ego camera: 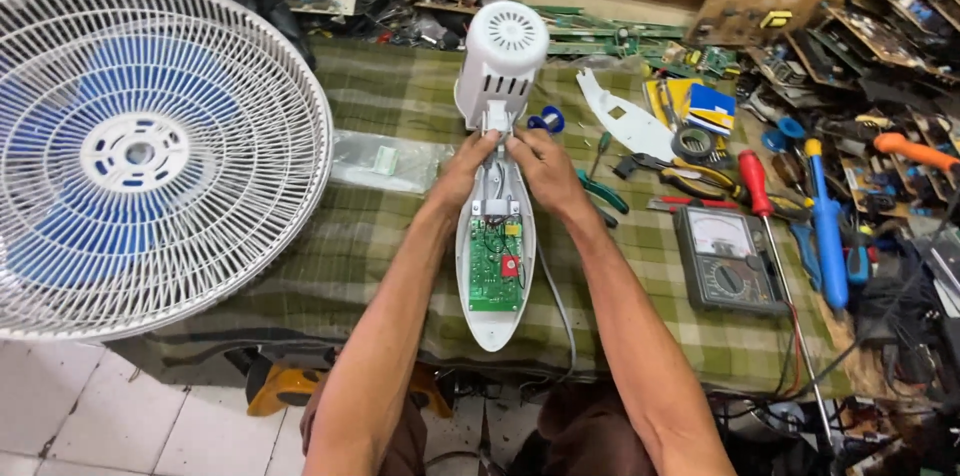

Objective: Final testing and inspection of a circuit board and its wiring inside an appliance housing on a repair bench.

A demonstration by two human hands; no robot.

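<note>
An opened white fan body [494, 331] lies lengthwise on the checked green cloth, with a green circuit board [494, 268] showing inside it. Its white motor housing [503, 51] stands at the far end. My left hand [466, 168] and my right hand [541, 168] meet at the neck just below the housing, fingertips pressed on the white joint piece and the wires there. Both hands grip that neck from either side. A grey cable runs from the body toward the table's near edge.
A large white fan grille [140, 151] with blue blades fills the left. A white cover plate [625, 116], pliers [690, 174], a red screwdriver [757, 183], a blue tool [826, 226] and a multimeter [726, 258] lie to the right. Circuit boards crowd the back.
</note>
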